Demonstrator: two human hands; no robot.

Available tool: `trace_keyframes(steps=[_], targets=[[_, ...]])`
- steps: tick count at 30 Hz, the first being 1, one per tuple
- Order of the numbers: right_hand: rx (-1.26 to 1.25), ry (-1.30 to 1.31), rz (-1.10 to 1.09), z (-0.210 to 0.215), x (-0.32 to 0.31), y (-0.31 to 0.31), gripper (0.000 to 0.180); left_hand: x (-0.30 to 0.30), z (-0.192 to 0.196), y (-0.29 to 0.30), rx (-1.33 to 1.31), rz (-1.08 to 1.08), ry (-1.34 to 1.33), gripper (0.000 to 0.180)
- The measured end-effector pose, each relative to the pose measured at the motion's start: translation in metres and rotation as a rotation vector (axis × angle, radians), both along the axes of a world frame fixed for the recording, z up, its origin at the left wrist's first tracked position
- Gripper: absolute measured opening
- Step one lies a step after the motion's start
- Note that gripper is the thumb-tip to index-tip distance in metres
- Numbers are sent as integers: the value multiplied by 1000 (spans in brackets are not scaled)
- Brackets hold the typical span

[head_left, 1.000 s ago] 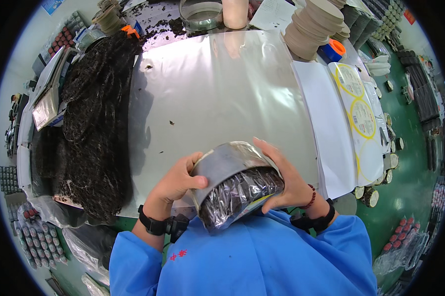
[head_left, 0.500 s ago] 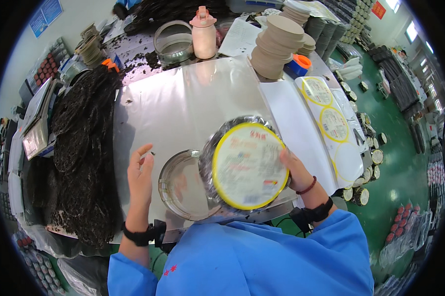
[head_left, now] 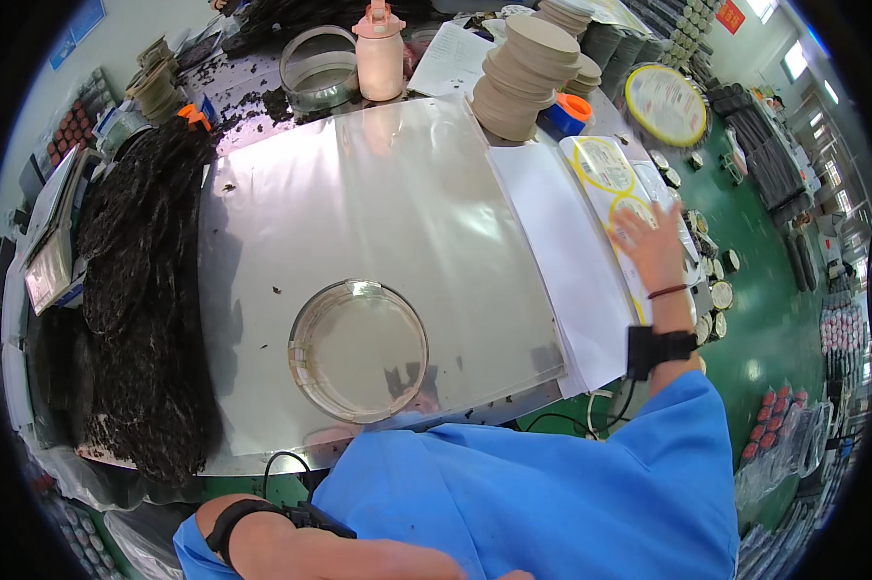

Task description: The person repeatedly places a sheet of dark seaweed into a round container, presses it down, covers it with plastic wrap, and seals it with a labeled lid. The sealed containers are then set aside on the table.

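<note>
My right hand point(head_left: 651, 237) is open, fingers spread, over the sheet of round yellow-rimmed labels point(head_left: 605, 162). Beyond its fingertips, and apart from them, is a round dark package point(head_left: 666, 106) with a yellow-rimmed label, seemingly in the air above the floor side of the table. A clear-walled metal ring mould point(head_left: 358, 352) lies on the shiny metal sheet point(head_left: 358, 213), with nothing in it but the sheet showing through. My left arm crosses my blue smock at the lower edge; my left hand point(head_left: 513, 575) is nearly all cut off, so its fingers are hidden.
A heap of dried dark seaweed point(head_left: 146, 309) lines the left side. Along the back stand another metal ring point(head_left: 320, 82), a pink bottle point(head_left: 380, 58), stacked grey discs point(head_left: 518, 82) and an orange-and-blue tape roll point(head_left: 568, 113). White paper point(head_left: 552, 251) lies right of the sheet.
My right hand has let go of the round package, which has gone far to the upper right. My left hand has dropped from beside the ring to the lower edge.
</note>
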State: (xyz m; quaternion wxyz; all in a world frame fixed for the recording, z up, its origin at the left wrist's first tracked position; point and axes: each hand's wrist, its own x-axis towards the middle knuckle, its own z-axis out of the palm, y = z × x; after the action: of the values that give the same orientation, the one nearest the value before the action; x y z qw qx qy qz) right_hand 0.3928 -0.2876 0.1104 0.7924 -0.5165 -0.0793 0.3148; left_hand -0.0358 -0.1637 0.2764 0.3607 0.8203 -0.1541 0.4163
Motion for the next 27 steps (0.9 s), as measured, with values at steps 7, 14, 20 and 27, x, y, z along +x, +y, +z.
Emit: trace_keyframes(steps=[7,14,20,27], targets=[[-410,-1326,940,-124,-160,34,16,13,-18,-1,189,-17,-63,13],[-474,-1671,1010,-106,-182,25,23,0,-129,47,84,254,844,47],[-505,-1621,1065,-107,-183,25,23,-42,-226,48,271,367,938,34],[-457,-1651,954,-120,-186,21,21,-41,-228,49,262,332,964,21]])
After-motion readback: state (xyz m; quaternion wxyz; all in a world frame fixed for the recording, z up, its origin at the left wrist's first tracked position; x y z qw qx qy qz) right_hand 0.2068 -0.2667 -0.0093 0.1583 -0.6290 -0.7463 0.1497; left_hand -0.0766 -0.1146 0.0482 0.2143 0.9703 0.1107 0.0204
